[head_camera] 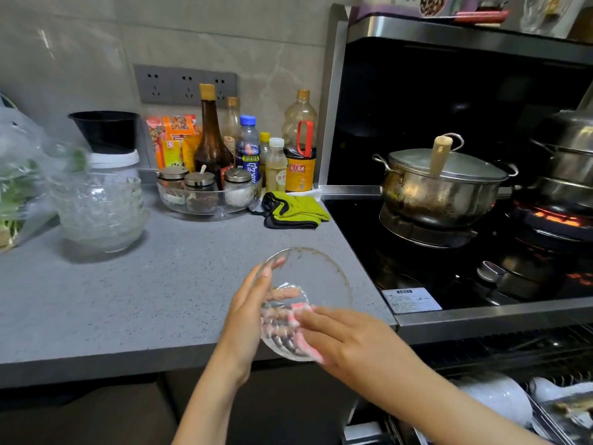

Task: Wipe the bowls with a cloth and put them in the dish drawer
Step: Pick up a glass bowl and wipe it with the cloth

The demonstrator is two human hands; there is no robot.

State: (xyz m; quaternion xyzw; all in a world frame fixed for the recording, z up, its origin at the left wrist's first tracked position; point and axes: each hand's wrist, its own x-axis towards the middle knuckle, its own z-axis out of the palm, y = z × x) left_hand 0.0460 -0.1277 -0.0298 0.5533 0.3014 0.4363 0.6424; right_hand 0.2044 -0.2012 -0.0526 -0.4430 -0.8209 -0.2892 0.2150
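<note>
Far left of the hands, at the back of the table (134,303), is a bag of greens (16,187), and just beside it a stack of clear bowls (99,210) with a faceted pattern. Behind the stack a black cup (106,130) sits on a white tub. Farther right a clear tray (208,207) holds three lidded jars. Behind it are orange packets with Chinese print, a brown bottle (210,136), a blue-capped bottle (248,149) with white characters on a blue label, and a big bottle (300,146) with a red handle and a yellow label. The label's red band carries Chinese characters too small to read surely. A green cloth (292,210) lies beyond the hands. The left hand (253,309) grips the bowl (321,277) from its left side, its fingers spread round the base and showing through the glass. The bowl is held tilted over the table's front edge. It is clear glass with ribbed lower walls and a faint brownish tinge along the rim. The right hand (340,338) lies with fingers fairly straight, pressing a pink cloth (300,311) against the bowl's lower wall; I cannot tell whether inside or outside. Right of the hands a steel pot (442,184) stands on the stove, which has a white sticker (412,300) with illegible print. Below the right forearm the drawer (369,433) shows white dishes.
</note>
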